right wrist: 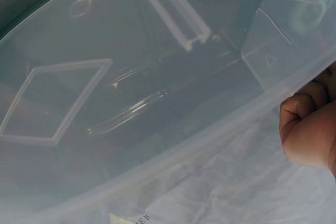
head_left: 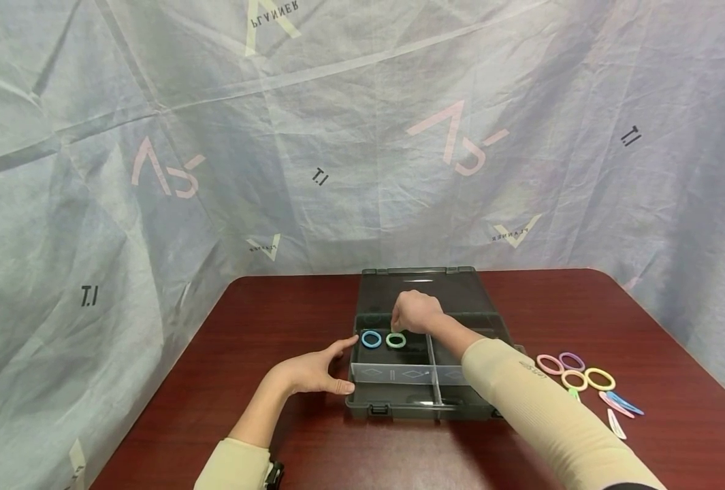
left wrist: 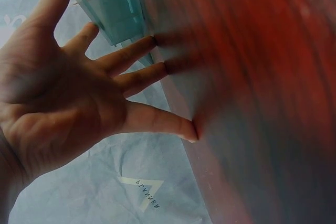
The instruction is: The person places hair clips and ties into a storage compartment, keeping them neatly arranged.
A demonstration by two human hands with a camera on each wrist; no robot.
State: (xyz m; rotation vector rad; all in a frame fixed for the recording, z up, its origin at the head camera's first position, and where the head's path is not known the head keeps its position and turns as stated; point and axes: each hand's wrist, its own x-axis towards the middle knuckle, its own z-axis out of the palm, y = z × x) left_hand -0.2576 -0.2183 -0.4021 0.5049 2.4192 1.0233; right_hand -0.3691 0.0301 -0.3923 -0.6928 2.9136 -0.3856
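Observation:
A dark translucent divided box (head_left: pixel 393 410) lies on the table with its lid folded back. My left hand (head_left: pixel 313 371) is beside its left wall, thumb near the front corner and a finger at the wall. In the left wrist view the left hand's fingers (left wrist: pixel 139 80) are spread, fingertips at the table. My right hand (head_left: pixel 419 312) reaches into the back left compartment with curled fingers, its fingertips pinching the far edge of a green hair tie (head_left: pixel 395 346). Left of that lies a blue hair tie (head_left: pixel 371 344). In the right wrist view the clear divider (right wrist: pixel 121 161) partly hides the compartment.
On the table (head_left: pixel 258 320), right of the box, lie a pink hair tie (head_left: pixel 541 366), a purple one (head_left: pixel 579 360), an orange one (head_left: pixel 566 386) and a yellow one (head_left: pixel 610 381). Snap hair clips in blue (head_left: pixel 625 403), pink (head_left: pixel 616 405) and white (head_left: pixel 616 425) lie near them.

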